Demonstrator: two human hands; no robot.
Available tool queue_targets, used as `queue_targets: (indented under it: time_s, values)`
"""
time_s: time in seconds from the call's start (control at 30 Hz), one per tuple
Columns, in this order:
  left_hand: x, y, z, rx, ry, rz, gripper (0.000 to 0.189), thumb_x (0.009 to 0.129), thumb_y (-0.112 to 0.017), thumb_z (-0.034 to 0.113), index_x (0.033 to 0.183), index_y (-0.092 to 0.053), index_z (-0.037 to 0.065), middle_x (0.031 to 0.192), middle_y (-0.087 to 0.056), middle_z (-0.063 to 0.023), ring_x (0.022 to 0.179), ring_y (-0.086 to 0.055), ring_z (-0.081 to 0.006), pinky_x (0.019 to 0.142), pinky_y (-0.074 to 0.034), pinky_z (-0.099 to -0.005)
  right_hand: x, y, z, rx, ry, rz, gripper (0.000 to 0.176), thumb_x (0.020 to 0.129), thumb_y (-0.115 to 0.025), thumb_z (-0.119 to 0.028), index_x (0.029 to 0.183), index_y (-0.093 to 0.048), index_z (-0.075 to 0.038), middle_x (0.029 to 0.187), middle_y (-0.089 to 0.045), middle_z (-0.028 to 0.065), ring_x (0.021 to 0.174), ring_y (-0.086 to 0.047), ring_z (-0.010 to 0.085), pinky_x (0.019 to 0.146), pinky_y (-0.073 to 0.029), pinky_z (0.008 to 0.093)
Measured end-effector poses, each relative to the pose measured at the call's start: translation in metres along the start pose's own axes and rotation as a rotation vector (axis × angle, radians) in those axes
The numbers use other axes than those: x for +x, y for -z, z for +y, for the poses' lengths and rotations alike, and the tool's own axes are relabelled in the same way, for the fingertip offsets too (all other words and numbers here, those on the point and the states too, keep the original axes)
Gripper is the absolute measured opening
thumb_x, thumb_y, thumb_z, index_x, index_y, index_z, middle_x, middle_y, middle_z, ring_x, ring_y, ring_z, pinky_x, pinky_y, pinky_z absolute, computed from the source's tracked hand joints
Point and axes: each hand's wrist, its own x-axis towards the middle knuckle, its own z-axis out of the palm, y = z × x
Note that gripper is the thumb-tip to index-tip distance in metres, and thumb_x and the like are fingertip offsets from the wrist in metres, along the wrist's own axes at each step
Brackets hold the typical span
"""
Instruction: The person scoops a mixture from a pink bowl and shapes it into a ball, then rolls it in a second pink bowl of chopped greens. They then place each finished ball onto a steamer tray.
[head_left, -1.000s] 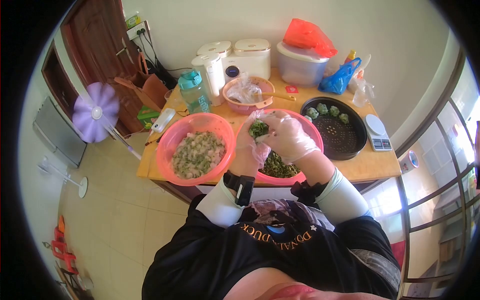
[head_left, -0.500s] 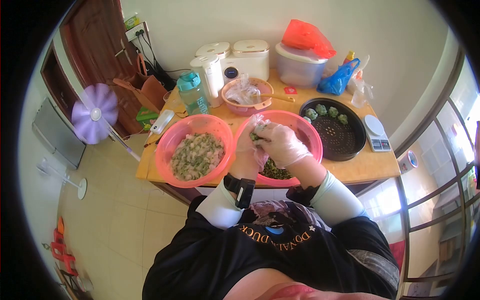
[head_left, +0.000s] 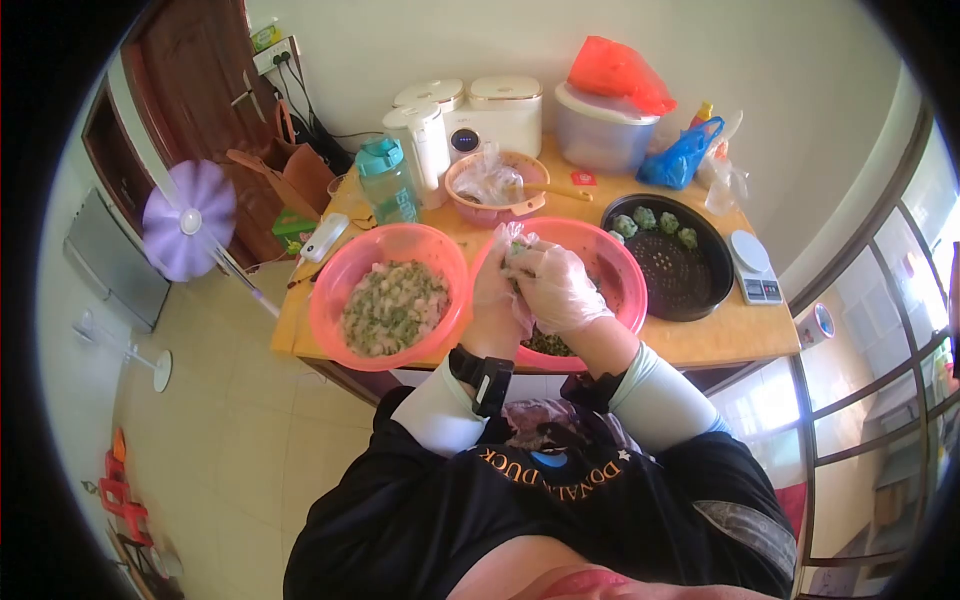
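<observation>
Both my hands wear thin clear plastic gloves and meet over the right pink bowl (head_left: 632,300), which contains a dark green chopped filling (head_left: 548,343). My left hand (head_left: 496,290) is curled round a small piece of greenish dough (head_left: 518,248), mostly hidden by the fingers. Pressed against the same piece are the bent fingers of my right hand (head_left: 562,288). Just left of my left hand stands another pink bowl (head_left: 328,300), with a pale, green-flecked lumpy mixture (head_left: 393,310) in it. To the right, several green-white balls (head_left: 668,223) sit along the far side of a round black perforated pan (head_left: 690,280).
A kitchen scale (head_left: 755,268) stands right of the pan. Behind the bowls are a smaller pink basin (head_left: 475,215) with a plastic bag and wooden handle, a teal bottle (head_left: 388,185), a white appliance (head_left: 500,115) and a lidded tub (head_left: 603,130). A purple fan (head_left: 190,220) stands left.
My right hand has turned and shifted slightly left, its fingers working at the dough piece. My left hand stays nearly in place. The bowls and pan are unmoved apart from slight camera shift.
</observation>
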Motion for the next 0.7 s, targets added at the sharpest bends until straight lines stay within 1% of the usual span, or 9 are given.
queue_targets:
  time_s: [0.27, 0.33, 0.4, 0.47, 0.5, 0.53, 0.6, 0.67, 0.7]
  values:
    - [0.016, 0.012, 0.002, -0.149, -0.153, 0.059, 0.017, 0.104, -0.056, 0.024, 0.105, -0.06, 0.008, 0.093, -0.066, -0.0065, 0.088, -0.067, -0.02, 0.081, -0.057, -0.0341, -0.001, 0.044, -0.021, 0.118, -0.343, -0.178, 0.033, 0.099, -0.049, -0.03, 0.102, -0.071, -0.005, 0.093, -0.07, 0.0198, 0.09, -0.066, 0.0419, 0.082, -0.052, 0.0451]
    - [0.016, 0.012, 0.002, -0.177, -0.162, 0.074, 0.014, 0.103, -0.057, 0.021, 0.103, -0.06, 0.008, 0.091, -0.065, -0.0066, 0.088, -0.066, -0.0202, 0.082, -0.056, -0.0334, -0.011, 0.042, -0.025, 0.246, -0.438, -0.066, 0.036, 0.1, -0.047, -0.03, 0.117, -0.069, -0.006, 0.101, -0.07, 0.022, 0.095, -0.067, 0.0408, 0.086, -0.052, 0.0431]
    - [0.019, 0.017, 0.003, -0.103, -0.125, 0.059, 0.013, 0.103, -0.058, 0.02, 0.099, -0.058, 0.007, 0.086, -0.062, -0.0058, 0.085, -0.063, -0.0202, 0.081, -0.055, -0.0321, -0.027, 0.02, -0.009, 0.138, -0.115, -0.063, 0.047, 0.102, -0.048, -0.029, 0.141, -0.052, -0.004, 0.117, -0.065, 0.0267, 0.108, -0.064, 0.0413, 0.094, -0.05, 0.0421]
    - [0.013, 0.008, 0.002, -0.077, -0.122, -0.064, 0.017, 0.103, -0.057, 0.023, 0.097, -0.058, 0.007, 0.085, -0.062, -0.0057, 0.084, -0.062, -0.0199, 0.081, -0.055, -0.0317, -0.039, 0.013, -0.025, 0.076, -0.096, -0.211, 0.03, 0.098, -0.048, -0.014, 0.121, -0.059, 0.001, 0.145, -0.048, 0.0293, 0.111, -0.061, 0.0448, 0.096, -0.05, 0.0454]
    - [0.011, 0.005, 0.002, -0.048, -0.125, -0.186, 0.02, 0.104, -0.057, 0.026, 0.094, -0.058, 0.008, 0.084, -0.061, -0.0055, 0.083, -0.061, -0.0196, 0.081, -0.055, -0.0313, -0.041, -0.001, -0.024, -0.056, 0.201, -0.064, 0.035, 0.098, -0.049, -0.015, 0.129, -0.055, 0.0, 0.145, -0.045, 0.0323, 0.113, -0.059, 0.0463, 0.098, -0.049, 0.0462]
    - [0.012, 0.007, 0.002, -0.046, -0.125, -0.187, 0.02, 0.104, -0.057, 0.026, 0.094, -0.058, 0.008, 0.084, -0.061, -0.0055, 0.083, -0.061, -0.0196, 0.081, -0.055, -0.0313, -0.042, -0.002, -0.02, -0.055, 0.201, -0.061, 0.035, 0.098, -0.049, -0.015, 0.129, -0.055, 0.0, 0.145, -0.045, 0.0323, 0.113, -0.059, 0.0463, 0.098, -0.049, 0.0462]
    - [0.014, 0.009, 0.004, 0.054, -0.126, -0.167, 0.023, 0.104, -0.056, 0.029, 0.091, -0.057, 0.01, 0.084, -0.061, -0.0052, 0.08, -0.061, -0.0181, 0.08, -0.055, -0.0309, -0.038, 0.002, -0.017, 0.111, -0.154, -0.305, 0.046, 0.099, -0.049, -0.019, 0.142, -0.047, 0.0, 0.141, -0.05, 0.0323, 0.117, -0.058, 0.0456, 0.103, -0.045, 0.0451]
    - [0.009, 0.01, 0.006, 0.068, -0.093, -0.089, 0.019, 0.103, -0.057, 0.028, 0.095, -0.059, 0.01, 0.087, -0.063, -0.0063, 0.081, -0.063, -0.0183, 0.08, -0.055, -0.0305, -0.038, 0.012, -0.021, 0.275, -0.123, -0.158, 0.053, 0.099, -0.049, -0.024, 0.146, -0.044, 0.002, 0.137, -0.055, 0.0307, 0.126, -0.057, 0.0425, 0.107, -0.043, 0.0435]
    - [0.006, 0.007, 0.005, -0.016, -0.063, -0.096, 0.018, 0.103, -0.056, 0.028, 0.101, -0.06, 0.01, 0.091, -0.065, -0.0073, 0.085, -0.064, -0.0193, 0.082, -0.055, -0.0309, -0.036, 0.01, -0.016, 0.265, -0.13, -0.038, 0.052, 0.098, -0.052, -0.023, 0.145, -0.045, 0.0, 0.145, -0.047, 0.032, 0.134, -0.048, 0.0446, 0.11, -0.041, 0.0447]
